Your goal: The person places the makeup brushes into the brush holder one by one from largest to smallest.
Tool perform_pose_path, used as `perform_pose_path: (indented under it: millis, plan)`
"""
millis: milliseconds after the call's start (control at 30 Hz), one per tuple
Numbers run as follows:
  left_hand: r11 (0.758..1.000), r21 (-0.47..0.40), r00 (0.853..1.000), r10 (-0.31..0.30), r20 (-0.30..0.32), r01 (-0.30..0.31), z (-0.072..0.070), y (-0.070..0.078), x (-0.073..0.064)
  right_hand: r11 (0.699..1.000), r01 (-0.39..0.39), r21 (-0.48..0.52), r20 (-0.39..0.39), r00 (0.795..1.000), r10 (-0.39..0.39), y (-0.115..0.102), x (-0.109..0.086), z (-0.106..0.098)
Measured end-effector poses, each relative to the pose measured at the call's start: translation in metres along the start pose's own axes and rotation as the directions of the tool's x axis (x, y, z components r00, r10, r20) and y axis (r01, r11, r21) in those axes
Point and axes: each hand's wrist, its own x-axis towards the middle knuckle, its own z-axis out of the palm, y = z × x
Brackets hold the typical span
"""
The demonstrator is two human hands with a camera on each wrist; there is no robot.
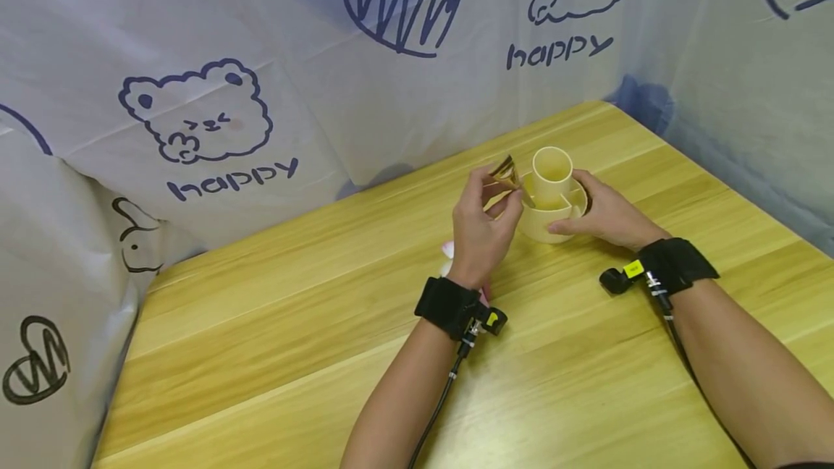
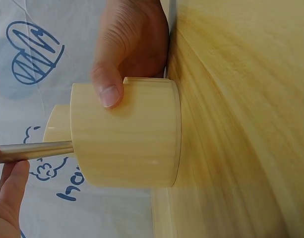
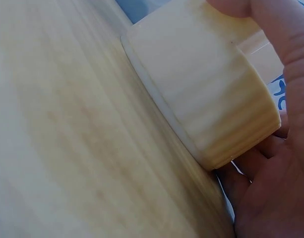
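A cream round desk organizer (image 1: 542, 226) with a tall tube (image 1: 552, 166) and lower compartments stands upright on the wooden table. My right hand (image 1: 612, 212) grips its right side, thumb (image 2: 110, 94) against the outer wall and the other fingers behind. Left of the tube, my left hand (image 1: 485, 226) pinches a shiny gold-coloured metal object (image 1: 505, 171). In the left wrist view it looks like a slim, smooth metal shaft (image 2: 37, 150). Its lower end passes behind the organizer's rim, where it is hidden; I cannot tell its exact kind.
A pink and white item (image 1: 447, 250) lies on the table (image 1: 274, 324), mostly hidden behind my left wrist. White sheeting (image 1: 313, 85) with blue drawings hangs behind the table's far edge and on the right. Cables run along both forearms.
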Motion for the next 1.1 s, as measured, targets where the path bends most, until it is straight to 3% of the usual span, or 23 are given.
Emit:
perform_pose_path:
  millis: [267,633,1100]
  plan:
    - [1.0,0.017,1.0,0.004,0.009,-0.004,0.0015,-0.0021,-0.0014,0.999,0.011,0.04,0.013,1.0,-0.011,-0.0003,0.0006,0.0008]
    - [1.0,0.023,0.999,0.015,0.034,-0.016,0.0036,-0.0023,-0.0018,0.998,0.02,0.055,-0.03,0.999,-0.018,-0.0001,-0.0002,0.0023]
    - [0.996,0.086,0.997,0.006,0.073,-0.012,0.0055,-0.0021,-0.0044,0.997,0.052,0.051,0.03,0.998,-0.054,0.0001,-0.0013,-0.0002]
